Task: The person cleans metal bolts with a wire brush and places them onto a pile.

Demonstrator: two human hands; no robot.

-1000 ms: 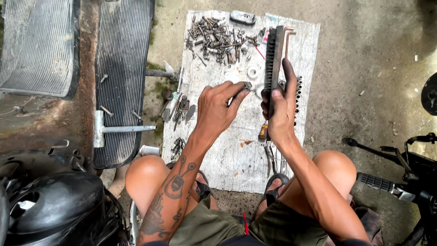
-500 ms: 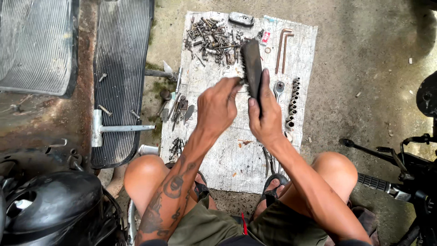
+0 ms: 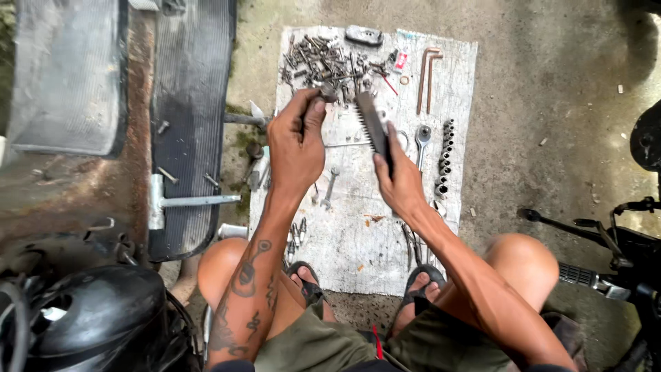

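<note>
Head view, our left hand [image 3: 297, 141]: raised over the near edge of the bolt pile, fingertips pinched narrow on a small dark metal piece [image 3: 325, 91], likely a nut or bolt; too small to name surely.
Head view, our right hand [image 3: 399, 180]: its grip is closed around the lower end of a dark toothed bar [image 3: 372, 124], thumb laid along it.
Bar's long axis: it runs up and away from the right hand, leaning slightly to the left, its free end near the small piece.
Key relation: the small piece lies just left of and beyond the bar's far tip, close but apart; the left hand is the nearer one to it, the right hand sits at the bar's opposite end.
Ground: a pale sheet [image 3: 454, 62] is spread on the concrete floor [image 3: 551, 69] and carries the loose parts.
On the sheet: a heap of bolts and screws [image 3: 323, 62], a ratchet wrench [image 3: 422, 141], a row of sockets [image 3: 445, 155], two bent hex keys [image 3: 427, 76].
Sides: black ribbed mat [image 3: 193, 103] to the left, a motorbike handlebar [image 3: 585, 227] to the right.
</note>
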